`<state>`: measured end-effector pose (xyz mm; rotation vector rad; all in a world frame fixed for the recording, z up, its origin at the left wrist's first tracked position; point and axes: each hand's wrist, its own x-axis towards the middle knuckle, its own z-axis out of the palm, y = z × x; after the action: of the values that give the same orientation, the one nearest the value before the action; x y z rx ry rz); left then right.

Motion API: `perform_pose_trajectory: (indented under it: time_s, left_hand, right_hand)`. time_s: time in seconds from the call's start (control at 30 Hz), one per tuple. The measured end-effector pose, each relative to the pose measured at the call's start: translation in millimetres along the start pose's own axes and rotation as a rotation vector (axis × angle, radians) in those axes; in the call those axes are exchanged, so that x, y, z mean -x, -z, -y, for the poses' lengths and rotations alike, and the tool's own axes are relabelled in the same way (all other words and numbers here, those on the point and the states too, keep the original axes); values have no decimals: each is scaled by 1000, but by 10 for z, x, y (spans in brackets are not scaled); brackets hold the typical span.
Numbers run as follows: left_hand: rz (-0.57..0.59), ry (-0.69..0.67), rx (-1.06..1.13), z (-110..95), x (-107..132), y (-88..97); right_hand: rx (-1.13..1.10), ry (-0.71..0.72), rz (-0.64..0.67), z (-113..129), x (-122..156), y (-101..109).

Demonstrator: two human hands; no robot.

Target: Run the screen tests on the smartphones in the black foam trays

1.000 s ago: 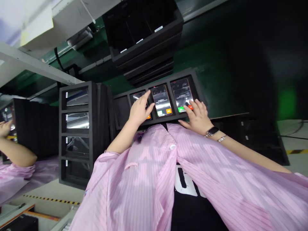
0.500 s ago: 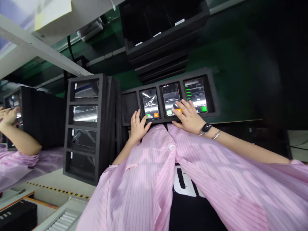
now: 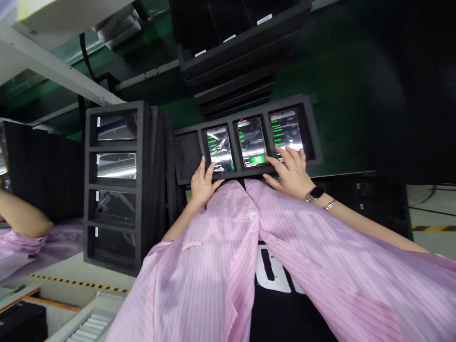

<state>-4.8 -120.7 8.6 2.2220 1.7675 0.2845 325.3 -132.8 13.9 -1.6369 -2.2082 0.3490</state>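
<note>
Spreading left hand point(image 3: 203, 184), right hand point(image 3: 290, 173) at foam tray point(image 3: 187, 154), phones' point(image 3: 252, 142) long axes pointing forward

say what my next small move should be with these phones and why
Probably tap the green bar on the middle phone with your right hand. It's the one bright button showing on that screen, and that hand is close by, with its fingers at the right phone.

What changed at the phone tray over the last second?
The left hand drew back off the left phone to the near edge of the foam tray. The right hand moved from the middle phone onto the right phone. Left and middle screens now show green text. The foam rack stayed put.
</note>
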Motion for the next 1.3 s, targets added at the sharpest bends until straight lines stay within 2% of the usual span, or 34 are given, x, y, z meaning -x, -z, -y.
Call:
perform_pose_trajectory:
  time_s: [0.17,0.3,0.43,0.53,0.67,0.83,1.03,1.17,1.3]
  left_hand:
    - [43,33,21,-173,-61,146]
    - [65,75,18,-202,-262,258]
    - [59,99,29,-145,-508,244]
    - [44,98,60,-112,-568,203]
    - [-12,69,123,-118,-496,131]
    - [-31,99,87,-160,-452,58]
    - [-18,95,53,-185,-503,108]
    - [-13,94,42,-181,-533,136]
    - [-16,96,69,-168,-502,125]
  right_hand:
    - [5,-53,47,66,-128,16]
    - [50,-73,50,58,-330,-4]
    - [66,-92,19,-13,-554,-46]
    - [55,-83,13,-17,-631,-43]
    - [10,-3,14,87,-595,-42]
    - [-64,101,69,211,-537,-159]
    - [-24,101,89,234,-595,-211]
    - [-29,107,133,173,-614,-128]
    - [-17,5,62,-54,-482,-26]
